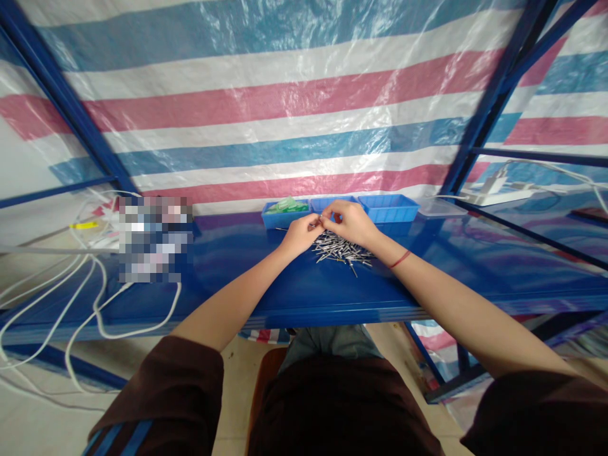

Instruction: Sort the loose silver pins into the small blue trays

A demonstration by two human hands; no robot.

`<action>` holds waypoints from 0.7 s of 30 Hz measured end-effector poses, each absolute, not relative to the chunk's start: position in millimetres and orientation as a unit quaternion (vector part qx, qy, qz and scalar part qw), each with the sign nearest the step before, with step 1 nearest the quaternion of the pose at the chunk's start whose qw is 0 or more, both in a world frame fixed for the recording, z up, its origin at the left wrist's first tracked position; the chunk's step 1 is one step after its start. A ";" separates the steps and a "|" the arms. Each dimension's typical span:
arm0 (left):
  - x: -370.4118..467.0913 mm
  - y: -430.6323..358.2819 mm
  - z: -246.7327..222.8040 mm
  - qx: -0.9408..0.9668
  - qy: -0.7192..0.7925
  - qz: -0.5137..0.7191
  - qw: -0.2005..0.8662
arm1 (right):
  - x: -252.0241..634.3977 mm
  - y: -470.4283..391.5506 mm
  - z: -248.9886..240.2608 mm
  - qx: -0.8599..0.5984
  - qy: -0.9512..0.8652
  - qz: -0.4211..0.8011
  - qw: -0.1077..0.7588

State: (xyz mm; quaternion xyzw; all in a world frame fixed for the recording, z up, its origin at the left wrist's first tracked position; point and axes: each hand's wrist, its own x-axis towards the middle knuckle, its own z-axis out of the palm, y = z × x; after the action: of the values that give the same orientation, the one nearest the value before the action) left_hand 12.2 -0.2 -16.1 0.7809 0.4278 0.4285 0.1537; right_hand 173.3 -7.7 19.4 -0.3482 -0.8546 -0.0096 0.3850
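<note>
My left hand (pixel 304 233) and my right hand (pixel 349 221) meet fingertip to fingertip over the blue worktop (pixel 228 266). Both are closed in a pinch. A tiny pale spot shows between the fingertips, too small to name. Just below and in front of them lies a loose pile of thin silvery metal pins (pixel 344 250), their exact kind unclear. Behind my left hand stands a blue bin with green and clear plastic pieces (pixel 287 206) in it. My right hand partly hides a middle blue bin (pixel 327 201).
A third blue bin (pixel 389 208) stands to the right, beside a clear plastic lid or tray (pixel 441 206). White cables (pixel 97 304) loop over the left side near a blurred-out patch (pixel 154 240). A white power strip (pixel 496 190) lies at right. Blue metal posts (pixel 494 95) frame the bench.
</note>
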 end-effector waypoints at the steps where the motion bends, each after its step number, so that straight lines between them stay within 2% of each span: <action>1: 11.8 0.3 -15.8 0.775 0.432 0.436 0.153 | 173.2 -9.0 20.3 -0.350 -0.854 -0.016 0.385; 11: 7.8 -2.8 -9.4 0.745 0.437 0.499 0.072 | 179.7 -4.7 22.8 -0.380 -0.851 -0.031 0.361; 15: 8.0 -4.4 -7.6 0.737 0.461 0.490 0.070 | 183.5 2.2 22.0 -0.396 -0.857 0.012 0.331; 17: 8.6 -4.8 -7.5 0.728 0.481 0.483 0.078 | 186.2 9.1 22.2 -0.429 -0.838 0.020 0.337; 21: 9.1 -4.4 -8.9 0.730 0.497 0.461 0.089 | 195.8 30.2 22.0 -0.527 -0.766 -0.042 0.365</action>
State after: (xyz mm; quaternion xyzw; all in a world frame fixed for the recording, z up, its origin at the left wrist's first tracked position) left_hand 9.1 -4.4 -8.9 0.7299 0.4969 0.4610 0.0888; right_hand 195.8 30.2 22.0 -0.5266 -0.7664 -0.0418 0.3655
